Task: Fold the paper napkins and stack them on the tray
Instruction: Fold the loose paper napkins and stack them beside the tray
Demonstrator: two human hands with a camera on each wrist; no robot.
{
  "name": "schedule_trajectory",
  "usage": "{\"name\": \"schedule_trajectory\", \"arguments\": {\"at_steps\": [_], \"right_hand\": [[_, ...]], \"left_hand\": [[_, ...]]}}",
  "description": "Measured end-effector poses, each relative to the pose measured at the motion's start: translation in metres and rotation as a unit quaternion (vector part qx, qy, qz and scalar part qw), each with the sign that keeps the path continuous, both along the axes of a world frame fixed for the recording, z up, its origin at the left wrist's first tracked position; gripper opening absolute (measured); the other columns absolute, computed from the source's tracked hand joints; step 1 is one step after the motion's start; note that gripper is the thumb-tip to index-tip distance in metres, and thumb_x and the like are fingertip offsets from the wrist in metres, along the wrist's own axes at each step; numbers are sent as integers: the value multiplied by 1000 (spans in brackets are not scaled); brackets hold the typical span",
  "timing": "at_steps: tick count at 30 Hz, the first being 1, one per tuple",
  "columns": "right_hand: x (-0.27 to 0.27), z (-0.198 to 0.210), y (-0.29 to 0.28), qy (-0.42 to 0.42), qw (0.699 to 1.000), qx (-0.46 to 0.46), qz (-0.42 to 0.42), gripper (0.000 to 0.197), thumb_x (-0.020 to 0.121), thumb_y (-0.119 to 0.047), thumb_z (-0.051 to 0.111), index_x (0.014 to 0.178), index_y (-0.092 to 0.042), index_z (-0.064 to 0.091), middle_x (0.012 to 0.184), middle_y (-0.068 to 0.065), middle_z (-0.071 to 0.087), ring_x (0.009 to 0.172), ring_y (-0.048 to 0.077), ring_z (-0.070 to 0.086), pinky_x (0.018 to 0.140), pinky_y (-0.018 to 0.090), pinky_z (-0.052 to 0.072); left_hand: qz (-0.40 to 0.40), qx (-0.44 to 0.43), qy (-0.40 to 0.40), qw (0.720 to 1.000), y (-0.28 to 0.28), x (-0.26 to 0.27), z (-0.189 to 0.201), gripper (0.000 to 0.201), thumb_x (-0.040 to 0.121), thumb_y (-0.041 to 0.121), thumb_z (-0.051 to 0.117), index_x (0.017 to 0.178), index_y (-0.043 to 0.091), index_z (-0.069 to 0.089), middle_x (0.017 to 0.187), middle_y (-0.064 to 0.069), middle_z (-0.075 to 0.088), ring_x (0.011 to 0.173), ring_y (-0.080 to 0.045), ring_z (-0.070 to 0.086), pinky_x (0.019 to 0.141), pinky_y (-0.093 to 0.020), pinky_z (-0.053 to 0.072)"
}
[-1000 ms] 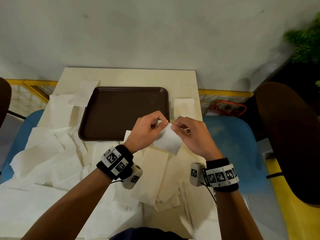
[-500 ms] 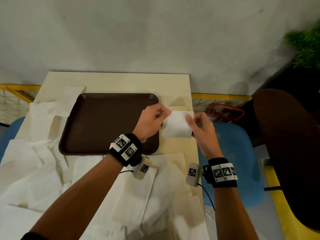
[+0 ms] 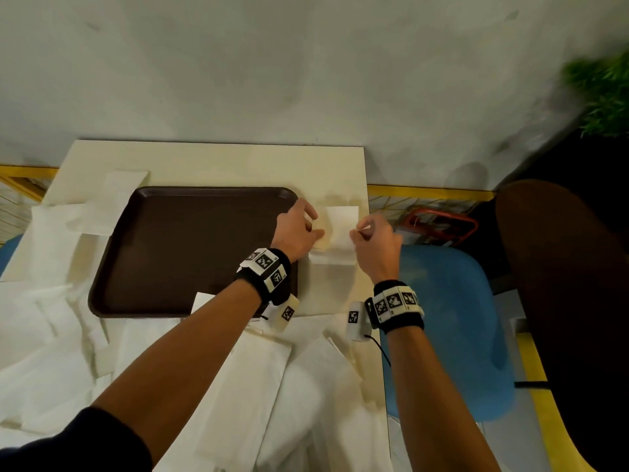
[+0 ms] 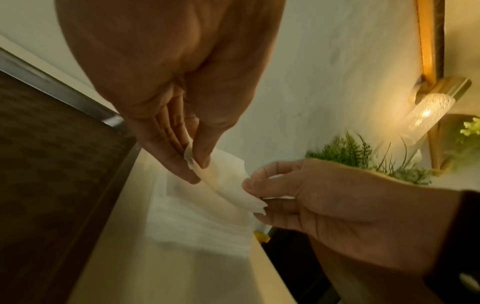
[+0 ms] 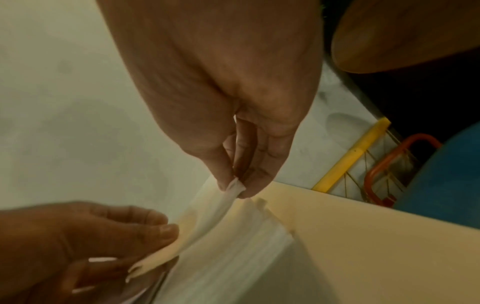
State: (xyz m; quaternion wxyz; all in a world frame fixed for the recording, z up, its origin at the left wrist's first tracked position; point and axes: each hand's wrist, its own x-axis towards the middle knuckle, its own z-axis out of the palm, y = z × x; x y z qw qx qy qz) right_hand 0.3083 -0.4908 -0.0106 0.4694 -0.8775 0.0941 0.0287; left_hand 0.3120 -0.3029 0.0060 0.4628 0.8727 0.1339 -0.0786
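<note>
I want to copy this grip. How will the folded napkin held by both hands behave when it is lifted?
Probably floppy: the folded napkin sags between the left hand and right hand. Likely very light, since fingertip pinches carry it. Its layers splay at the corner, so it may unfold.

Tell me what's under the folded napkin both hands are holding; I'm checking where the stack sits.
Under the folded napkin lies a stack of folded napkins on the table, beside the tray. What the stack covers is hidden.

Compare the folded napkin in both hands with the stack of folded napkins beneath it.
The small folded white paper napkin is pinched by the left hand and right hand, sagging; the stack of folded white napkins lies flat on the beige table, beside the brown tray. Both look alike in size.
</note>
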Motion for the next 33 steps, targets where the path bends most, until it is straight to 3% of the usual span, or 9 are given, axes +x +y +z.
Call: {"name": "schedule_trajectory", "arguments": {"at_steps": [3, 7, 11, 15, 18, 24, 29, 31, 33], "right_hand": [[5, -9, 6, -16, 999, -32, 16, 19, 99, -14, 71, 98, -29, 59, 80, -1, 70, 90, 28, 67, 76, 39, 56], [4, -15, 12, -6, 995, -93, 36, 15, 99, -9, 69, 102, -22, 62, 89, 8, 67, 77, 22, 67, 65, 32, 56], [-1, -12, 17, 6, 988, -145, 48, 6, 101, -10, 65, 100, -15, 65, 101, 11, 63, 87, 29, 64, 70, 32, 47], [-12, 5, 17, 17, 983, -174, 58, 15, 103, -16, 67, 118, -14, 66, 125, 14, 60, 107, 32, 62, 84, 38, 48], [-31, 20, 16, -3, 987, -154, 48, 18, 103, -25, 69, 120, -20, 67, 125, 8, 63, 107, 27, 64, 84, 35, 46], [-112, 49, 27, -32, 996, -68, 50, 5, 102, -31, 70, 105, -27, 69, 99, -4, 73, 86, 11, 69, 76, 32, 57], [-184, 44, 45, -6, 997, -42, 60, 6, 102, -23, 72, 98, -27, 71, 92, -12, 75, 82, 1, 68, 73, 15, 50], [-207, 34, 51, 14, 997, -52, 61, 8, 102, -22, 72, 96, -28, 71, 92, -13, 74, 82, 2, 67, 73, 15, 49], [-227, 23, 58, 34, 995, -64, 61, 9, 102, -22, 72, 95, -28, 71, 91, -13, 74, 83, 6, 68, 77, 22, 51]], "left_hand": [[-8, 49, 12, 999, -4, 4, -12, 26, 92, 16, 80, 110, 23, 62, 105, -9, 63, 89, -9, 55, 74, -25, 49], [-57, 115, 43, 991, -8, 4, -21, 30, 96, 13, 76, 121, 22, 61, 123, -14, 59, 102, -28, 63, 88, -39, 59], [-109, 184, 22, 977, -12, 4, -21, 35, 98, 8, 72, 131, 14, 60, 134, -14, 47, 118, -35, 55, 93, -37, 50], [-129, 221, -6, 967, -11, -5, -10, 46, 97, 16, 77, 139, 13, 58, 137, -13, 40, 123, -31, 48, 108, -42, 48], [-124, 193, -46, 972, -7, -25, 8, 41, 98, 22, 76, 136, 17, 61, 131, -8, 49, 118, -25, 52, 104, -41, 50], [-118, 95, -138, 979, 27, -108, 36, 10, 97, 23, 75, 105, 23, 70, 96, 6, 65, 83, -7, 63, 82, -37, 61], [-79, 62, -119, 988, 64, -198, 35, 9, 95, 21, 78, 102, 24, 72, 94, 11, 70, 83, -4, 67, 78, -28, 60], [-70, 66, -94, 991, 78, -230, 29, 8, 97, 25, 76, 102, 26, 71, 93, 15, 70, 86, -3, 67, 80, -25, 59], [-55, 80, -73, 993, 91, -254, 20, 8, 97, 26, 76, 102, 26, 70, 94, 15, 70, 85, -2, 67, 80, -26, 59]]}}
